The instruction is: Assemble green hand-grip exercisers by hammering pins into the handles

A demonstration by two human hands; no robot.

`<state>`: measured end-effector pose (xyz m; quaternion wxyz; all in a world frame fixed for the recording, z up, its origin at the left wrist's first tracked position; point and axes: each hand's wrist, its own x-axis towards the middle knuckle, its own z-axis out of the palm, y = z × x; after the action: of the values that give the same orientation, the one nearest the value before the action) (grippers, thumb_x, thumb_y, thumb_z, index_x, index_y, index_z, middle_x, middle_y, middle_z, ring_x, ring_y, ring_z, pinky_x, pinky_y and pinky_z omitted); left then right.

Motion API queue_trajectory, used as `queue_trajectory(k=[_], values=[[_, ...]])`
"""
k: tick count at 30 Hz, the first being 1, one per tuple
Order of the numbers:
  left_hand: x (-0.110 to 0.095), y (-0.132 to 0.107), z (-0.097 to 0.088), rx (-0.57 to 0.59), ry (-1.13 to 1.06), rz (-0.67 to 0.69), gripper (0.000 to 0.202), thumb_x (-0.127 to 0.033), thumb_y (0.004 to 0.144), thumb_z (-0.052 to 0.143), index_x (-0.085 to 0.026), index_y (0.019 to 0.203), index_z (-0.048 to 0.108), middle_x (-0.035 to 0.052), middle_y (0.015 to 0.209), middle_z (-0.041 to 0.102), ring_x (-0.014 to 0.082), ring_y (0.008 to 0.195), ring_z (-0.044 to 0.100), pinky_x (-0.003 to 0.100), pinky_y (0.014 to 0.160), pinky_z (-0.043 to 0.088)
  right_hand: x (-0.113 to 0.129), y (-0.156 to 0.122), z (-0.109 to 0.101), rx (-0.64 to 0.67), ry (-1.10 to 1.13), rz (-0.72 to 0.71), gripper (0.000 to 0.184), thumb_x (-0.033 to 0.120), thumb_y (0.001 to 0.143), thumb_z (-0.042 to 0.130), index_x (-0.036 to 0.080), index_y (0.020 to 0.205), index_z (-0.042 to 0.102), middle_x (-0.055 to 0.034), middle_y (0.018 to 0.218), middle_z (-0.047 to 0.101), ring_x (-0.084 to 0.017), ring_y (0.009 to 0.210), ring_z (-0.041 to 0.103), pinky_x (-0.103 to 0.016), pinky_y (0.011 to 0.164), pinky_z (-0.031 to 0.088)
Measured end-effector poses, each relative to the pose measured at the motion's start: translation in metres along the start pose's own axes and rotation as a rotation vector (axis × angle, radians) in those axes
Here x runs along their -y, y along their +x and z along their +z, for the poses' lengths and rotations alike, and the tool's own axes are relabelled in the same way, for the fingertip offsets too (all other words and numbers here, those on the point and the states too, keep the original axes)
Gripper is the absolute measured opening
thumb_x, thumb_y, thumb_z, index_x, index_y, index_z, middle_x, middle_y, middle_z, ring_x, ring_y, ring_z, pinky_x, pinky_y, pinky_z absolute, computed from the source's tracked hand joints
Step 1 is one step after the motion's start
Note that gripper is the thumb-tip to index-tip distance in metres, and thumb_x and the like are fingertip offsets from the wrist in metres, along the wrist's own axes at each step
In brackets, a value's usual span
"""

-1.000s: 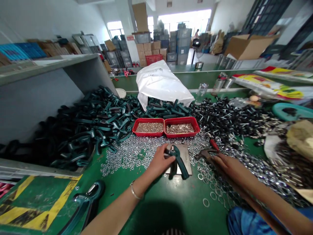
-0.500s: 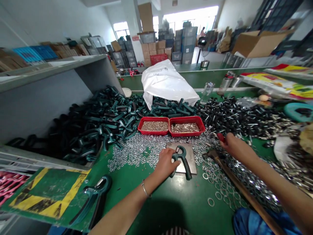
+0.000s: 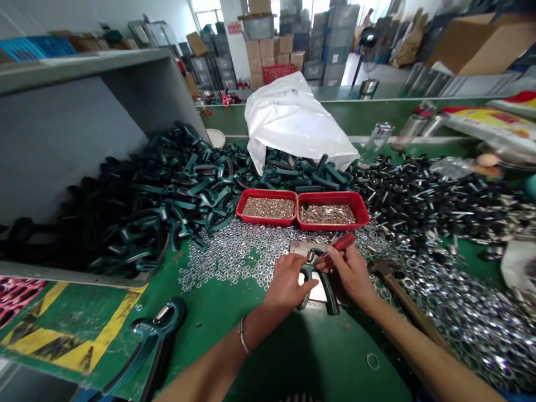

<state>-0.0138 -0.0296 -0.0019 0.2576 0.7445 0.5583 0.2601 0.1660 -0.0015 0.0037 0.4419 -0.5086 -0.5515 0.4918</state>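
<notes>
My left hand [image 3: 288,282] is closed on a dark green hand grip [image 3: 329,290] with two handles and a metal spring, pressing it on a square metal plate [image 3: 298,245]. A red-handled screwdriver [image 3: 344,242] is in my right hand [image 3: 354,273], its tip pointing at the top of the hand grip near the spring. Whether the tip touches is hard to see. Just beyond stand two red trays, the left tray [image 3: 268,221] with tiny metal pieces and the right tray [image 3: 335,226] with small pins. Another hand grip [image 3: 157,335] lies at the front left.
Dark green hand grips [image 3: 196,173] are heaped at the left, below a white bag [image 3: 293,117]. A hammer [image 3: 402,296] lies right of the plate, among loose metal rings [image 3: 460,318]. Small nuts [image 3: 234,257] cover the table around the trays, and black-headed parts [image 3: 414,195] pile up behind right.
My right hand has come in from the right with the screwdriver, over to the hand grip. My left hand stays on the hand grip. The camera view has tilted down.
</notes>
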Motion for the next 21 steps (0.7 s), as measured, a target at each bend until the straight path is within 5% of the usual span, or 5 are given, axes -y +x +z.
queue_trajectory(k=[11,17,21], values=[[0.002,-0.001,0.001,0.013,-0.021,0.004,0.047,-0.035,0.078,0.076,-0.021,0.120,0.060,0.0068,0.118,0.060,0.0258,0.111,0.051,0.041,0.100,0.038,0.013,-0.001,-0.001,0.092,-0.589,-0.141,0.026,0.047,0.095,0.046,0.022,0.094,0.053,-0.0102,0.084,0.070,-0.028,0.078,0.069,-0.041,0.076,0.051],[-0.003,0.000,0.001,0.022,0.026,-0.045,0.045,-0.035,0.079,0.075,-0.019,0.118,0.060,0.0085,0.119,0.060,0.0281,0.113,0.050,0.044,0.100,0.038,0.038,0.035,0.007,0.399,-0.059,0.131,0.030,0.053,0.092,0.049,0.024,0.085,0.047,0.0063,0.048,0.053,-0.015,0.036,0.047,-0.028,0.043,0.042],[-0.008,-0.006,0.000,0.030,0.049,-0.040,0.049,-0.037,0.079,0.075,-0.017,0.121,0.058,0.0097,0.120,0.059,0.0281,0.116,0.049,0.044,0.102,0.038,0.043,0.041,-0.008,0.384,0.183,0.202,0.037,0.059,0.093,0.042,0.023,0.085,0.050,0.0082,0.045,0.046,-0.010,0.032,0.034,-0.025,0.037,0.036]])
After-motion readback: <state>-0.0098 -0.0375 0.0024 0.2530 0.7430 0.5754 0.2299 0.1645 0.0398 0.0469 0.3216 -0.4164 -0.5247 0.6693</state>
